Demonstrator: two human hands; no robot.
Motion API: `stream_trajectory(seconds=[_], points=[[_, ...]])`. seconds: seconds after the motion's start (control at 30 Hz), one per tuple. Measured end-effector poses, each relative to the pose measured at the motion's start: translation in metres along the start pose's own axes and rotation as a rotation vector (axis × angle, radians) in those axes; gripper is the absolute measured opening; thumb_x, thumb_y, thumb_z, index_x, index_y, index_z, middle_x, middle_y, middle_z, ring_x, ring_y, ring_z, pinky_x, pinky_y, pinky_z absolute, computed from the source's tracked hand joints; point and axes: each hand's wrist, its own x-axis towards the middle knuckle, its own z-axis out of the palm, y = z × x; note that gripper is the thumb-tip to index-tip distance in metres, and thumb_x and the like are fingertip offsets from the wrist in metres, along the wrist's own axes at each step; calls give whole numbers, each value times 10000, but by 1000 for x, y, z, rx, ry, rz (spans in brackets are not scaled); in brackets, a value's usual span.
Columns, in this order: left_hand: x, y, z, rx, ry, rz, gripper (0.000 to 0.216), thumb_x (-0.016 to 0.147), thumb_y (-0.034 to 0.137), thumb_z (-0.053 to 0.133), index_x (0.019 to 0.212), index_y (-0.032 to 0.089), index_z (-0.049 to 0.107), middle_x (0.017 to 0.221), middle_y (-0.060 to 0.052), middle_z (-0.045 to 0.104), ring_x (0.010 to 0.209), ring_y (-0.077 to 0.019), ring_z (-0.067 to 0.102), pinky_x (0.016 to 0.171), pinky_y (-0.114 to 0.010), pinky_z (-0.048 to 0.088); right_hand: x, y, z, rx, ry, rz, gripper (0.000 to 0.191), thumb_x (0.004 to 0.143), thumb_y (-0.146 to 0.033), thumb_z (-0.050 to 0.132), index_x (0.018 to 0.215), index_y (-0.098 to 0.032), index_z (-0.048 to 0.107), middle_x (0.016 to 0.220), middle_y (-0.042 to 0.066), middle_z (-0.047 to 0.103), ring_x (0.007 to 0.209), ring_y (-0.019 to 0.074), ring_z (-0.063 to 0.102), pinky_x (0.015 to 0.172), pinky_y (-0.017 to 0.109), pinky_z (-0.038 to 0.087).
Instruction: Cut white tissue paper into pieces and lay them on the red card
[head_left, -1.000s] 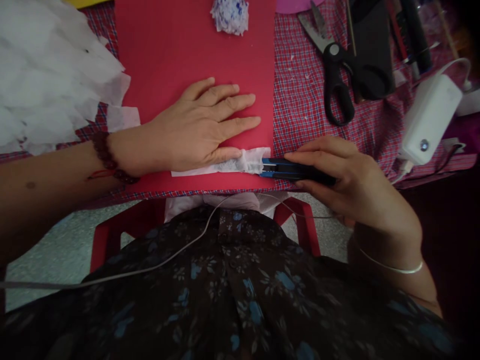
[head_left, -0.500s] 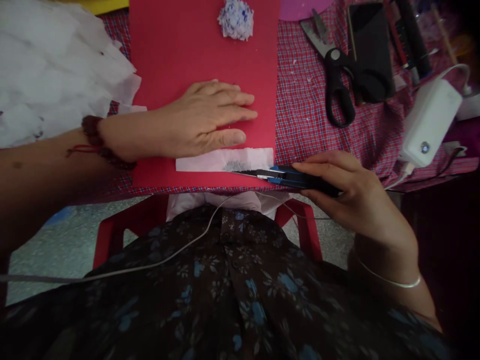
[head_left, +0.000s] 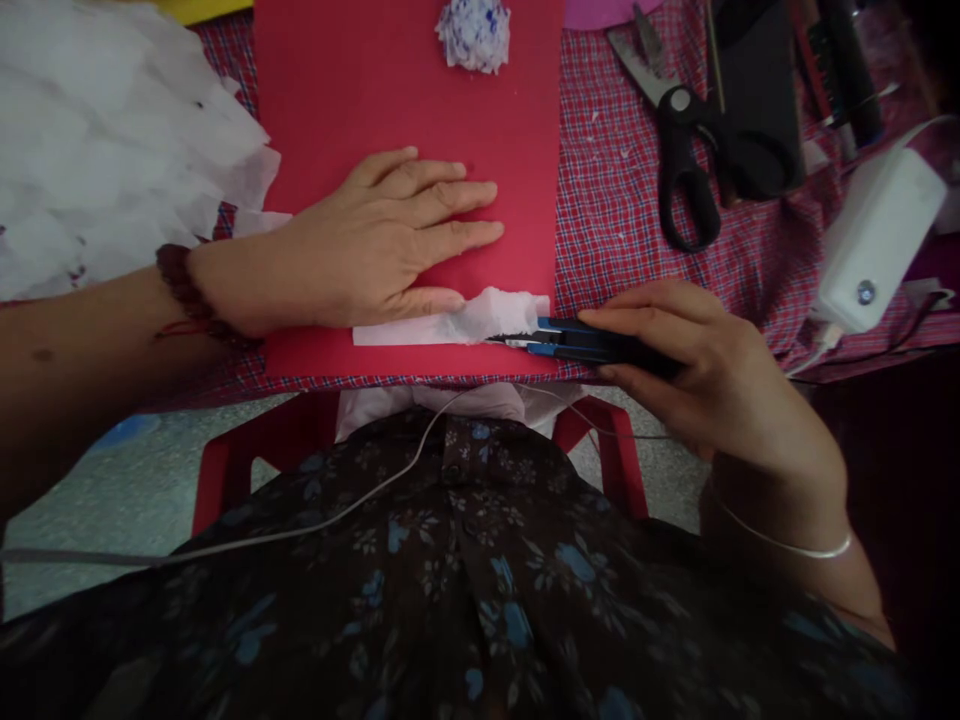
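In the head view, a red sheet (head_left: 405,100) was spread over a checked cloth (head_left: 607,200) at the centre of the frame. Near the sheet's lower edge, just below the middle of the frame, a white paper strip (head_left: 405,331) was laid crosswise, its left part flat, its right part rumpled and raised. The left hand (head_left: 360,245) was placed palm down on the sheet, fingers spread towards the right, nothing gripped; its thumb was rested at the strip's upper edge. At right of centre, a black-and-blue cutter (head_left: 592,343) was gripped by the handle in the right hand (head_left: 724,375), its tip pointed left and set against the rumpled paper.

The strip was judged light, limp and easily torn, best held down by its flat left end. The cutter was judged stiff and light, best gripped by its handle, well back from the tip.

A pile of white paper (head_left: 120,150) was seen at upper left, a crumpled paper ball (head_left: 474,35) at top centre, and black-handled scissors (head_left: 680,99) at upper right.
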Motion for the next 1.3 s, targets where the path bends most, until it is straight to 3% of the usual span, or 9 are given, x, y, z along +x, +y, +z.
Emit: stream_trajectory(seconds=[0.3,0.53,1.07,1.3], points=[[4,-6,6,-54,1,9,755,936,649,237,1556,234,351,1661,-75,263,1508,-365,216,1213,-545,88,18,-7,-1,5,-61,-15,510,895,-172,617,1353,-397,602,1224,52,658,1134,336,628,982,558,503],[1,-2,3,10,15,29,704,991,581,276,1541,152,371,1629,-139,320,1501,-352,241,1219,-526,126,28,-17,5,-30,-77,-55,459,896,-195,633,1327,-350,609,1216,71,657,1139,344,620,976,551,503],[-1,-3,6,37,57,56,635,1017,495,411,1539,134,378,1611,-163,347,1496,-361,267,1214,-532,145,1,-14,14,-57,-14,-78,414,914,-188,631,1307,-315,612,1188,78,661,1075,325,640,890,506,517],[2,-6,10,-4,55,27,671,990,560,327,1546,188,376,1643,-99,305,1498,-352,254,1212,-556,129,-6,-12,16,-30,44,-60,423,896,-184,649,1309,-272,627,1157,94,663,1080,314,639,924,500,520]])
